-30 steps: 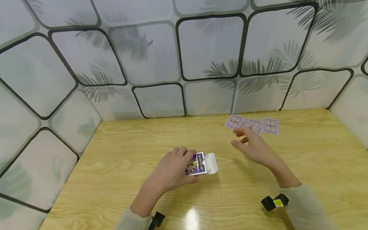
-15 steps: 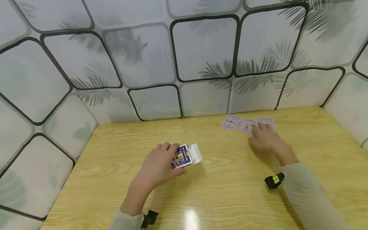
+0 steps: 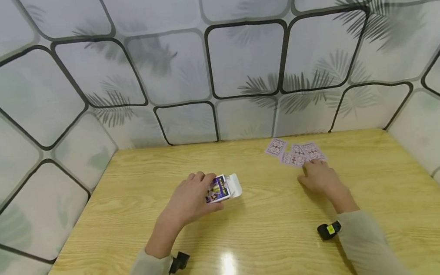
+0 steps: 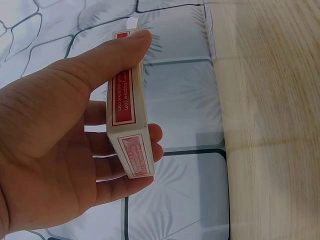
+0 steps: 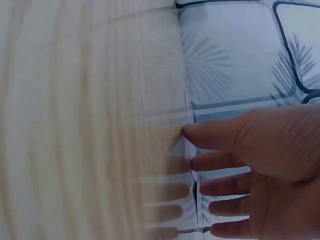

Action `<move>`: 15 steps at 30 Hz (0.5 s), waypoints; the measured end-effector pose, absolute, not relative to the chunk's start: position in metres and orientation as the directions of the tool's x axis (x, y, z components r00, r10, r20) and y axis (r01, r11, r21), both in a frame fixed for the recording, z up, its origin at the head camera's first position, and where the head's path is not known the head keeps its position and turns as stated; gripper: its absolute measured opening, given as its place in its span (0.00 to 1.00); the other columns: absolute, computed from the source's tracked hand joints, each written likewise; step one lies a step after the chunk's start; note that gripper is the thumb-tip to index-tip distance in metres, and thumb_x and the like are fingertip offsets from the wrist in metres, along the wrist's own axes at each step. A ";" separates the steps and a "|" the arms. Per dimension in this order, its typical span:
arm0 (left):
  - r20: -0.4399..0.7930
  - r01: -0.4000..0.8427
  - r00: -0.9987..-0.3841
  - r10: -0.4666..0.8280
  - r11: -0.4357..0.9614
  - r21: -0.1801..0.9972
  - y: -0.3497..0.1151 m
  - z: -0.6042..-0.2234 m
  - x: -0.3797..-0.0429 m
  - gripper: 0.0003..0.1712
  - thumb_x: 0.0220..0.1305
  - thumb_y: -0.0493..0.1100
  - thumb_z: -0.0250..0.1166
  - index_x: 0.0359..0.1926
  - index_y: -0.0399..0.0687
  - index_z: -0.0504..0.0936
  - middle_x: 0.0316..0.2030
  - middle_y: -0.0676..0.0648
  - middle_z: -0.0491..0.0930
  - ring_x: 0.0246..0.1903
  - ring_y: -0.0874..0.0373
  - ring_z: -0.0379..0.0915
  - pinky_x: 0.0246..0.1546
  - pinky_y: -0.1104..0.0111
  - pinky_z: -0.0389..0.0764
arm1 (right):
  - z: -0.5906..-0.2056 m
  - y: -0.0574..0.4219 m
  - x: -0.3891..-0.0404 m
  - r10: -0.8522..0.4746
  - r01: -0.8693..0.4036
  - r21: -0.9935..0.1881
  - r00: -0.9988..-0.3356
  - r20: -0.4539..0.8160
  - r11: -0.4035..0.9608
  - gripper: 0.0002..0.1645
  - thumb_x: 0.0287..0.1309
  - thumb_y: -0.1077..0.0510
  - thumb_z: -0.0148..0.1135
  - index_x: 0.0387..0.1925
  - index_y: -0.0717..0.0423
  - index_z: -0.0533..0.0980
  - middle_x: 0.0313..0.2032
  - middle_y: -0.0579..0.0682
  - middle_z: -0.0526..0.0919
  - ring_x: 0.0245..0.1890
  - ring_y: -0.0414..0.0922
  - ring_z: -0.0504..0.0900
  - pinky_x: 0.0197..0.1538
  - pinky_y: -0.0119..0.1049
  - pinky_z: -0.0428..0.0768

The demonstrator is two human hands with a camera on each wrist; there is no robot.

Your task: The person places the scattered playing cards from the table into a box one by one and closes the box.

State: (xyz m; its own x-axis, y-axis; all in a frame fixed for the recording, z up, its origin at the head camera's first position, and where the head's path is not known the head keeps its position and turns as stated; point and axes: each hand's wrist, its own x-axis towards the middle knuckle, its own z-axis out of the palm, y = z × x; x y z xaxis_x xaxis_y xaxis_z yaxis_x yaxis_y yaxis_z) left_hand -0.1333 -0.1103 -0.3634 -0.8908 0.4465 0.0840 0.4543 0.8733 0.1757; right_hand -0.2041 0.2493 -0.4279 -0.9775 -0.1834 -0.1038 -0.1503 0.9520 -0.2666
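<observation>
My left hand [image 3: 186, 203] grips a playing card box [image 3: 217, 189] between thumb and fingers, above the left-middle of the table. Its white end flap [image 3: 234, 185] hangs open towards the right. In the left wrist view the box [image 4: 123, 100] shows a red printed side. At the back right lie several face-down playing cards [image 3: 313, 150] with patterned purplish backs, some overlapping. One card [image 3: 275, 146] sits a little apart on their left. My right hand [image 3: 319, 178] has its fingertips at the near edge of the cards. The right wrist view shows its fingers [image 5: 225, 187] extended, tips down at the tabletop.
The wooden table [image 3: 268, 238] runs back to a wall covering [image 3: 182, 71] with a leaf and frame pattern, which also encloses both sides. Black wrist cameras sit on the left cuff [image 3: 179, 262] and the right cuff [image 3: 329, 230].
My right hand came down on the cards from above, then drew slightly back. The rightmost card slid left against the others. My left hand shifted left with the card box.
</observation>
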 end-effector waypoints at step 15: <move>0.069 0.455 -0.890 0.450 0.873 0.173 -0.111 -0.364 -0.134 0.43 0.50 0.62 0.70 0.63 0.46 0.69 0.49 0.45 0.75 0.42 0.55 0.70 0.40 0.61 0.74 | -0.427 0.247 -0.210 -0.132 -0.096 -0.359 -0.988 -0.077 0.929 0.17 0.55 0.50 0.61 0.33 0.62 0.76 0.32 0.57 0.77 0.28 0.49 0.73 0.28 0.42 0.72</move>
State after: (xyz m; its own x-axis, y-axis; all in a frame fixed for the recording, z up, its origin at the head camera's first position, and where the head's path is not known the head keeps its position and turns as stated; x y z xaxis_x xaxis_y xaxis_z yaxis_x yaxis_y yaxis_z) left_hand -0.1343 -0.1106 -0.3641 -0.8902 0.4504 0.0691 0.4553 0.8734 0.1727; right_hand -0.2103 0.2466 -0.4271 -0.9882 -0.1323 -0.0772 -0.0963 0.9285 -0.3586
